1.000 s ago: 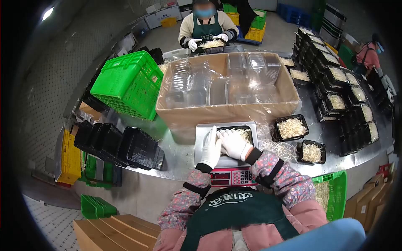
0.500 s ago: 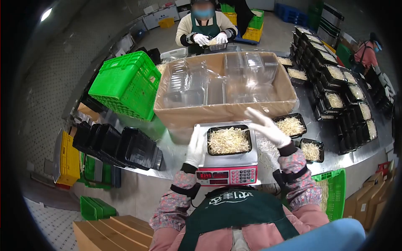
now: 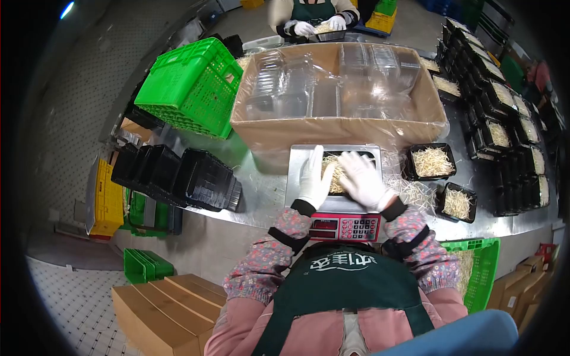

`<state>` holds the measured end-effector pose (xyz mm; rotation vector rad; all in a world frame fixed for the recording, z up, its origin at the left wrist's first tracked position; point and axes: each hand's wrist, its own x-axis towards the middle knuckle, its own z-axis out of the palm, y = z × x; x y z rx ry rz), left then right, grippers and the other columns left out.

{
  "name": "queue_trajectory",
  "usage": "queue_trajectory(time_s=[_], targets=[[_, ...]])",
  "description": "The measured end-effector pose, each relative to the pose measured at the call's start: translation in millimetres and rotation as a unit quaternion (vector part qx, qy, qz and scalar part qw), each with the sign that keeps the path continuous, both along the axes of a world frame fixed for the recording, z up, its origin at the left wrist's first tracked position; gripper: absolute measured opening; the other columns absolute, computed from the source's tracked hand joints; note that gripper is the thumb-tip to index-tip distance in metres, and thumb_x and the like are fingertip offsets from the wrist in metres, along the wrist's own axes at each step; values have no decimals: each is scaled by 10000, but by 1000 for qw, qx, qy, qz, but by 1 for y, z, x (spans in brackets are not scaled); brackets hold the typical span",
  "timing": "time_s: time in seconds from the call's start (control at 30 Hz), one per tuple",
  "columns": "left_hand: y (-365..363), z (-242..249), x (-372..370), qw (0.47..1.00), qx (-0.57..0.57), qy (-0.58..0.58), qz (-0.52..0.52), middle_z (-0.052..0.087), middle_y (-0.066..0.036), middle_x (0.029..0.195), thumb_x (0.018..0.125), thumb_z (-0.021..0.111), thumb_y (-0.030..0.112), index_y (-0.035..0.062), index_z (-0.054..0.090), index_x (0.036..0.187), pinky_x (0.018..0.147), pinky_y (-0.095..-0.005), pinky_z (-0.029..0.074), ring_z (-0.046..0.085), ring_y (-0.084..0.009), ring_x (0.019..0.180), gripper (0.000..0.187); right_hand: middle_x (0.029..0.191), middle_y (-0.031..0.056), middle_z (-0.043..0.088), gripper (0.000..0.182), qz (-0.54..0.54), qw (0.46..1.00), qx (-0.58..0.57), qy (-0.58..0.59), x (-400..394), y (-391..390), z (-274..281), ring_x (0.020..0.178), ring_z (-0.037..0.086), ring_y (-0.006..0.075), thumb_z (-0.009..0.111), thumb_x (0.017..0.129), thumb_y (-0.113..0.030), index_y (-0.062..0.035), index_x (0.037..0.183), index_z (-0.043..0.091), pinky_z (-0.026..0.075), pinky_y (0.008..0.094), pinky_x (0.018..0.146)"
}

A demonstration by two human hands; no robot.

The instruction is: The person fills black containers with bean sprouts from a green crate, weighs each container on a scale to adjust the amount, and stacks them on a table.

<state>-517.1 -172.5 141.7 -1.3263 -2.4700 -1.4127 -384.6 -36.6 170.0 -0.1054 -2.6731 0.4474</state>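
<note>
A black tray of bean sprouts (image 3: 334, 178) sits on the steel pan of a digital scale (image 3: 346, 226) with a red front panel. My left hand (image 3: 313, 183), in a white glove, lies along the tray's left side with its fingers stretched out. Over the right part of the sprouts my gloved right hand (image 3: 362, 181) is laid flat, fingers extended, covering much of the tray. Neither hand grips anything. To the right stand two more filled trays, a larger one (image 3: 431, 161) and a smaller one (image 3: 457, 203).
A big cardboard box (image 3: 338, 132) of clear plastic lids stands behind the scale. Left are a tilted green crate (image 3: 184, 86) and nested black trays (image 3: 205, 181). Stacked filled trays (image 3: 499, 133) line the right. Loose sprouts (image 3: 412, 193) lie beside the scale. Across, a co-worker's gloved hands hold a tray.
Both hands have come inward onto the tray: the right from raised at the side to flat over the sprouts, the left closer along the edge. The camera view has tilted down.
</note>
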Motion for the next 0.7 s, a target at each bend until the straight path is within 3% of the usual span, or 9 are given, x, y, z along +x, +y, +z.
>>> queue_trajectory(time_s=[0.1,0.17,0.23,0.3,0.4,0.5,0.57,0.63,0.7], targets=[[-1,14,10,990,-110,86,-29,529,-180,1360,886,518,129,14,508,1341,1070,-433,344,470,-339,1262,470,1413,250,442,595,-10,998,42,-47,-17,-20,-13,1328,385,426,536,899,-303,46,1370,431,289,508,1114],[3,10,8,988,-104,108,-15,571,-158,1307,857,500,97,24,546,1303,1057,-432,352,503,-335,1194,454,1425,261,423,608,19,996,12,-92,-17,-13,-9,1339,369,438,534,906,-316,47,1380,416,252,510,1135],[6,-1,7,996,-88,18,-7,576,-152,1301,847,509,85,33,546,1305,1062,-441,353,498,-345,1195,462,1456,263,386,642,84,989,-97,-77,-12,4,-15,1366,334,440,548,916,-324,28,1425,375,225,502,1153],[0,6,5,994,-54,96,-25,578,-162,1297,839,504,29,37,542,1311,1055,-445,368,488,-364,1204,473,1495,235,361,681,103,954,-258,-114,-6,23,4,1418,303,353,593,920,-276,-3,1477,314,216,406,1174],[-10,2,0,998,32,-6,-45,536,-189,1344,834,418,-100,4,482,1372,1090,-393,348,475,-338,1258,552,1477,228,397,636,31,944,-326,-35,21,46,27,1404,342,312,620,902,-207,-11,1453,373,259,375,1162],[-15,-1,-8,950,171,-257,-57,519,-189,1366,876,390,-97,-24,447,1394,1111,-366,325,464,-307,1289,526,1371,208,514,614,-58,938,-342,-11,42,63,46,1289,485,310,688,866,-192,-14,1402,449,377,383,1082],[-14,6,-8,951,170,-251,-59,507,-193,1380,900,411,-70,-20,444,1400,1116,-374,316,459,-310,1295,504,1300,192,571,587,-87,949,-304,-9,47,65,44,1191,566,317,697,852,-258,-30,1358,505,439,385,1014],[-8,25,6,996,65,11,-60,519,-197,1362,878,471,-39,-15,464,1383,1101,-401,333,489,-336,1246,506,1258,186,600,588,-78,969,-202,-117,48,55,54,1134,596,327,691,836,-334,-44,1325,541,469,374,971],[-2,39,16,990,1,130,-62,541,-216,1309,807,538,-5,-11,497,1346,1056,-438,370,504,-381,1179,541,1185,180,636,599,-40,982,-146,-115,40,44,47,1071,626,322,685,819,-373,-85,1327,549,500,374,913]])
